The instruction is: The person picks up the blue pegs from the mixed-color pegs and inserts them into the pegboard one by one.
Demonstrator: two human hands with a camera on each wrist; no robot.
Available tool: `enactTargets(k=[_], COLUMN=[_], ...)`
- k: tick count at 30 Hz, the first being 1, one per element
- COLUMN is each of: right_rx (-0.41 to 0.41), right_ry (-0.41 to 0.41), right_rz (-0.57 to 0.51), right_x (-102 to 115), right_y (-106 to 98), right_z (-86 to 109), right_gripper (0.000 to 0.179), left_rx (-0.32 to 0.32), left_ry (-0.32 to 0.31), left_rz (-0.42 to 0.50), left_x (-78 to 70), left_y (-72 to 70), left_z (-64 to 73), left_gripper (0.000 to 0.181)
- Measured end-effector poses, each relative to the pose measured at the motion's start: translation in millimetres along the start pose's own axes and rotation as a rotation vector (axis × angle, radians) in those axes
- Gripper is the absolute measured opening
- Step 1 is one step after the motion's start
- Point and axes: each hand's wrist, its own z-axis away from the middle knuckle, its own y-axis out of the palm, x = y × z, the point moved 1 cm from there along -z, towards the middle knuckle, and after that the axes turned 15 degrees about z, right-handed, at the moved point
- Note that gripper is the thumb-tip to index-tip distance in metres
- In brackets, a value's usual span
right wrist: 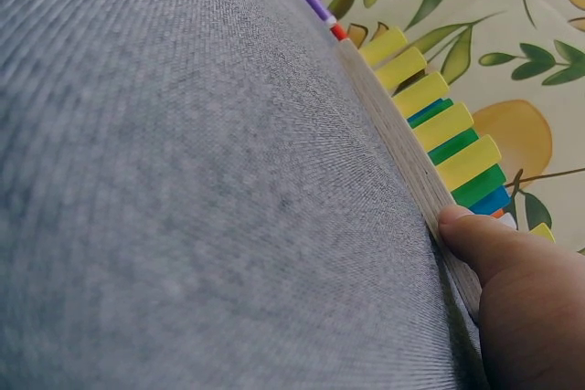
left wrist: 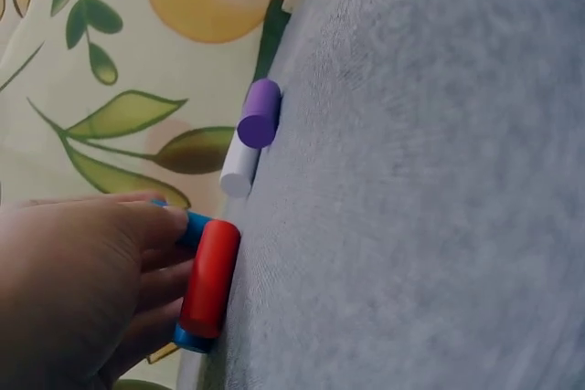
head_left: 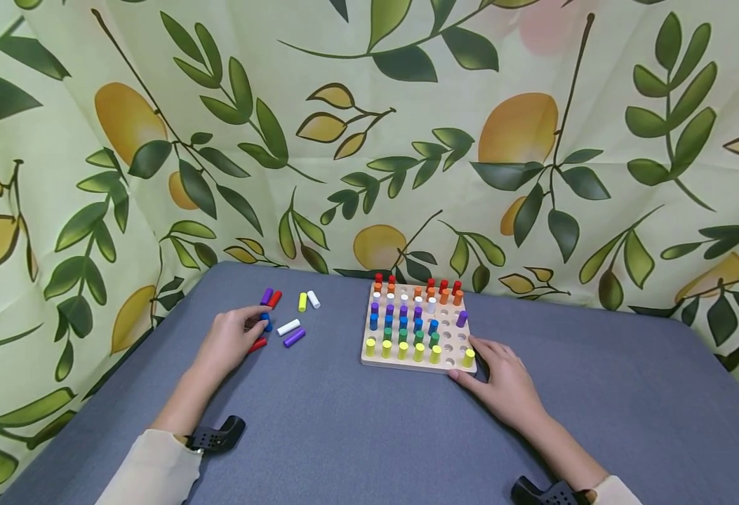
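Observation:
My left hand [head_left: 233,338] is at the loose pegs on the left, its thumb and fingers pinching a blue peg [left wrist: 195,229]. Right by those fingers lies a red peg [left wrist: 210,279], with another bit of blue showing behind its lower end. The wooden pegboard [head_left: 407,365] stands right of the middle, its colored pegs upright in rows. My right hand [head_left: 504,382] holds the board's near right corner, thumb on the front edge and fingers along the right side. In the right wrist view the thumb presses the board's edge [right wrist: 402,130]; the other fingers are hidden there.
Around the left hand lie a purple peg [head_left: 295,337], white pegs [head_left: 289,327], a yellow peg [head_left: 302,301] and another red peg [head_left: 275,299]. Several holes toward the board's right side are bare. A leaf-patterned cloth [head_left: 356,140] hangs behind the grey table [head_left: 344,435].

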Motion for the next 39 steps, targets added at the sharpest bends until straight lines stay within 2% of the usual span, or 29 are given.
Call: enactTargets(k=[7, 13, 18, 29, 33, 39], right_rx=[0.005, -0.002, -0.005, -0.006, -0.008, -0.008], right_ry=[-0.006, -0.009, -0.012, -0.006, -0.004, -0.003], right_rz=[-0.005, -0.008, -0.004, -0.006, -0.005, -0.006], right_x=[3, 3, 2, -1, -2, -3], right_y=[0, 1, 2, 2, 3, 2], right_z=[-1.5, -3.3, -4.1, -1.3, -1.4, -1.0], right_gripper=[0.083, 0.082, 0.082, 0.082, 0.082, 0.082], left_rx=[-0.068, -0.054, -0.068, -0.008, 0.021, 0.084], left_ry=[0.035, 0.075, 0.131, 0.221, 0.23, 0.211], left_rz=[-0.007, 0.015, 0.004, 0.062, 0.077, 0.123], left_x=[-9.1, -32.7, -50.1, -93.7, -108.3, -129.6], left_y=[-2.7, -1.5, 4.3, 24.7, 35.5, 54.6], left_z=[-0.8, -3.6, -7.0, -24.8, -30.9, -38.4], left_gripper=[0.025, 0.026, 0.024, 0.025, 0.026, 0.03])
